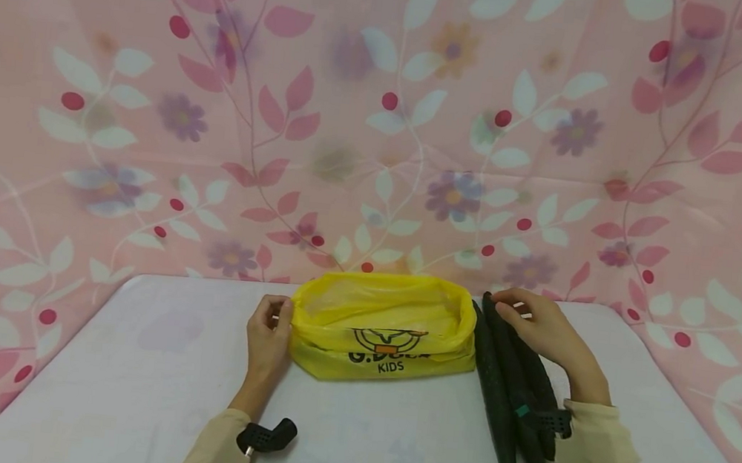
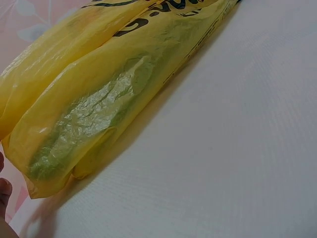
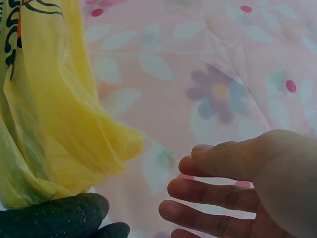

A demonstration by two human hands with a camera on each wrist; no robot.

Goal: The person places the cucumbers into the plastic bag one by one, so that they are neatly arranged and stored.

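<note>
A yellow plastic bag [image 1: 331, 362] with "KIDS" printed on its front lies with its mouth open upward on the table. A long green shape [image 2: 99, 109] shows through its side in the left wrist view. At the bag's left end, my left hand [image 1: 269, 341] pinches the rim between thumb and fingers. Several dark green cucumbers [image 1: 495, 392] lie side by side against the right end of the bag. Over their far ends hovers my right hand [image 1: 545, 334], its fingers loosely extended and holding nothing. In the right wrist view those fingers [image 3: 213, 193] are apart from the cucumber tips [image 3: 59, 215].
A white cloth covers the table [image 1: 128, 387]. Behind its far edge hangs a pink floral curtain [image 1: 353, 133], close to the bag. Each wrist wears a small black camera mount [image 1: 267, 436].
</note>
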